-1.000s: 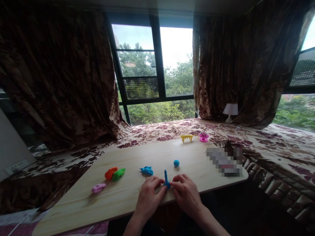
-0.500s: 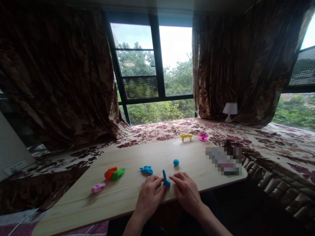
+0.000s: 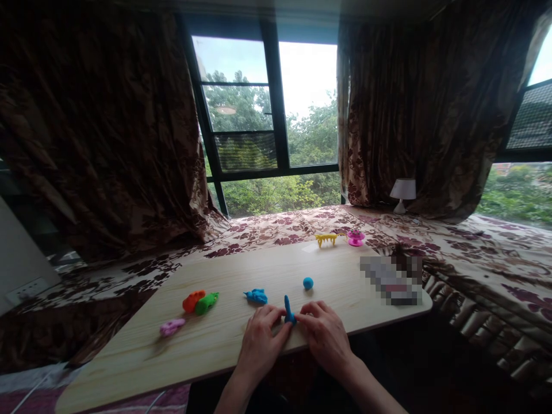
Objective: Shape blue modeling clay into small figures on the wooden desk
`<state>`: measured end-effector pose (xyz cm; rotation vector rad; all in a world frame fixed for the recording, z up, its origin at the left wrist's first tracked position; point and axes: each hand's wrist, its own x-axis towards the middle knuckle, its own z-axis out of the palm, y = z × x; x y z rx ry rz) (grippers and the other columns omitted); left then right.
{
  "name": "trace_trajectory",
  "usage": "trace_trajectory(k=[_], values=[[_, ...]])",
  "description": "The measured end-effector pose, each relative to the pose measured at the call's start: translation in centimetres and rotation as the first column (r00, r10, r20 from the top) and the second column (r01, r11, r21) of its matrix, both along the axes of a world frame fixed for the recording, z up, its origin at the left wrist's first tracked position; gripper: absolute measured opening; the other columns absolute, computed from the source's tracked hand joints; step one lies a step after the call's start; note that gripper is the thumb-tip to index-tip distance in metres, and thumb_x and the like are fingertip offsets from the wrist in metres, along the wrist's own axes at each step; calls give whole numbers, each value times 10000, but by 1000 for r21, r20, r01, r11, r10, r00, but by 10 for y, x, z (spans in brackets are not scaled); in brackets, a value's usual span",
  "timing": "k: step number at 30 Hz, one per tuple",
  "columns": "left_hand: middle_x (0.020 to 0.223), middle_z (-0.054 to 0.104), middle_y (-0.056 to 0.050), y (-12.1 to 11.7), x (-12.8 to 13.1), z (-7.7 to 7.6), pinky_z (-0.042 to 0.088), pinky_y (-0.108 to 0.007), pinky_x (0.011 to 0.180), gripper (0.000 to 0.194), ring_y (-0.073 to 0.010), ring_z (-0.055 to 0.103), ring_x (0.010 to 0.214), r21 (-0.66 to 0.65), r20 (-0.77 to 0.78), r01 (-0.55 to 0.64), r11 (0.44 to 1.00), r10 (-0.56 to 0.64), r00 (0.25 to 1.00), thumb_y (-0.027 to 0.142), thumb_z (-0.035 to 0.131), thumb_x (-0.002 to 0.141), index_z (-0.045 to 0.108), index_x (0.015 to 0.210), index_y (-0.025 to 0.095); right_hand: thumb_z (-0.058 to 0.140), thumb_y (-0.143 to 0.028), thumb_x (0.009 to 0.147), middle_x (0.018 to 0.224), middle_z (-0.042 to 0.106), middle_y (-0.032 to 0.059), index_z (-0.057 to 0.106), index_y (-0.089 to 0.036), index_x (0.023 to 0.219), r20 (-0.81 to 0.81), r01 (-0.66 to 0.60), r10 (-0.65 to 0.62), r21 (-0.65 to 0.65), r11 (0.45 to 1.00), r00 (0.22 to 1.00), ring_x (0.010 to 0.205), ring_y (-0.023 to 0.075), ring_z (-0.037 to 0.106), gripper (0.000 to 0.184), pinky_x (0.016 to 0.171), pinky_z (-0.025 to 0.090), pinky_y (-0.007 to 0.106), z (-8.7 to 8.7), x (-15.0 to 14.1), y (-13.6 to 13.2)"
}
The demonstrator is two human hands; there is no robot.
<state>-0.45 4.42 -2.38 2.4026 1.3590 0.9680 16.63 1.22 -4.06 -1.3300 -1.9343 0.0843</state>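
A blue modelling clay piece [image 3: 287,310] with a thin upright stalk and a wider base stands near the front edge of the wooden table [image 3: 215,351]. My left hand [image 3: 263,336] has its thumb and forefinger closed on the left side of the base. From the right, my right hand [image 3: 324,333] presses its fingertips against the same base; its thumb is partly hidden. Just beyond the right hand lies a blue clay ball [image 3: 307,283]. A loose blue clay lump [image 3: 256,296] with a pointed end sits past the left hand.
Orange [image 3: 193,301], green [image 3: 207,303] and pink [image 3: 172,327] clay lumps lie on the left. At the far edge stand a yellow many-legged figure [image 3: 326,239] and a pink stand-shaped piece [image 3: 356,238]. A blurred-out object [image 3: 392,282] lies at right.
My right fingertips have moved left and down onto the clay base. The left hand stays at the piece. The view has shifted very slightly.
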Motion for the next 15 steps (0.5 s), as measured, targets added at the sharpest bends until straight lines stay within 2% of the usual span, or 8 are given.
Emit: trace_trajectory(k=[2,7,10,15], values=[[908,609,-9,0,0,0,399,-335,823,140,-205,538,931,-1,5,-5,1000,5,1000,331,521,811,612,898,268,502,-47,786,964,607,-14,615,-362,1092,6,1,-1,-14,1000,1000,930,186,477,454,841,374,294,0,0,1],[883,609,-6,0,1,-1,405,-336,808,133,-204,541,900,-10,2,-4,1000,4,1000,334,524,807,616,882,272,493,-52,801,1011,605,-15,540,-382,1187,28,25,-24,-26,999,999,943,190,479,511,834,362,309,2,-1,2],[902,609,-12,0,0,-1,404,-339,816,154,-206,540,918,0,-4,-5,1000,5,1000,327,517,811,616,913,269,504,-38,782,1006,601,-26,560,-416,1147,60,29,-27,-32,999,998,945,192,482,529,815,358,314,2,-2,2],[926,611,-23,1,0,-4,404,-342,826,193,-208,540,937,19,-18,0,1000,0,1000,321,502,819,621,962,272,477,-44,801,1030,597,3,556,-340,1178,-3,38,-38,-17,999,999,969,187,474,485,850,370,296,1,-1,1]])
